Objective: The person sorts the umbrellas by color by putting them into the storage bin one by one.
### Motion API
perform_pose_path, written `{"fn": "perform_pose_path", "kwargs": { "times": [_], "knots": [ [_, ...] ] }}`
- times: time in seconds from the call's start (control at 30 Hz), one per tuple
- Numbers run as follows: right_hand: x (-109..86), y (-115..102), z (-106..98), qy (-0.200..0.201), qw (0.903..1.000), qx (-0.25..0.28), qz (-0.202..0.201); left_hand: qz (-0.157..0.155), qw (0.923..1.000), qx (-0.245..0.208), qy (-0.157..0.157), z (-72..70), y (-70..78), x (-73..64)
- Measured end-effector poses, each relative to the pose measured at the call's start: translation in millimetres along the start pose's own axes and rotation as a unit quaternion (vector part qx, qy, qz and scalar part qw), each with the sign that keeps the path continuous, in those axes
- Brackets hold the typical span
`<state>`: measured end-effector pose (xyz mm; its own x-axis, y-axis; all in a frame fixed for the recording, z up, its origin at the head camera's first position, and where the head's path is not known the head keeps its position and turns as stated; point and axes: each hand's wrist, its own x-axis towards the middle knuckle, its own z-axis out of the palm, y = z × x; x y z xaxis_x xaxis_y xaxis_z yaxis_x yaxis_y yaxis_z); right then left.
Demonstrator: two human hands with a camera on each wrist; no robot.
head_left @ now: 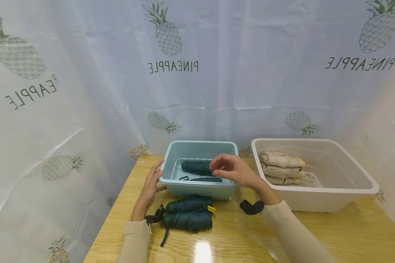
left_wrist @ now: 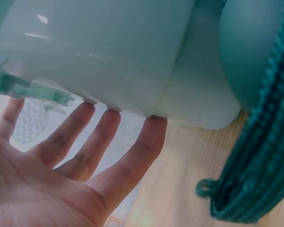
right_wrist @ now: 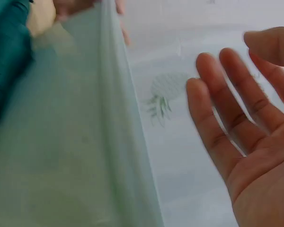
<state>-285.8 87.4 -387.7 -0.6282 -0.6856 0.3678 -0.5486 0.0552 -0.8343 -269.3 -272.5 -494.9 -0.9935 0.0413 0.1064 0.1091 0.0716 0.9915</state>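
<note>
My left hand [head_left: 150, 186] is at the left end of a light blue plastic bin [head_left: 200, 188]. In the left wrist view its fairly straight fingers [left_wrist: 125, 175] rest their tips against the bin's outer wall. Over the bin's right part hovers my right hand [head_left: 232, 170], fingers loosely bent and holding nothing; the right wrist view shows its palm facing the camera. Inside the bin lie two dark green folded umbrellas [head_left: 195, 167], the nearer one partly hidden by the front wall. Two more dark green folded umbrellas [head_left: 187, 220] lie on the table in front, one with a yellow tag.
A white bin [head_left: 322, 201] stands to the right, with several beige folded umbrellas [head_left: 281, 160] stacked at its left side. The wooden table [head_left: 237, 241] carries both bins. A pineapple-print curtain [head_left: 237, 80] hangs behind and at the sides.
</note>
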Motion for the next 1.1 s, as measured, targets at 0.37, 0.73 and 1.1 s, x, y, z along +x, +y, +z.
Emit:
{"fn": "perform_pose_path", "kwargs": {
  "times": [0.37,0.73,1.1],
  "knots": [
    [-64.3,26,67,-0.032,0.9995,0.001,-0.001,-0.003,1.0,0.0,0.005,1.1,2.4,-2.4],
    [-77.3,58,106,-0.029,0.9931,-0.098,0.058,-0.002,1.0,0.001,0.008,1.5,1.2,-2.3],
    [-75.4,52,116,-0.033,0.972,-0.215,0.089,0.003,0.9999,-0.008,-0.009,0.3,1.6,-4.7]
  ]
}}
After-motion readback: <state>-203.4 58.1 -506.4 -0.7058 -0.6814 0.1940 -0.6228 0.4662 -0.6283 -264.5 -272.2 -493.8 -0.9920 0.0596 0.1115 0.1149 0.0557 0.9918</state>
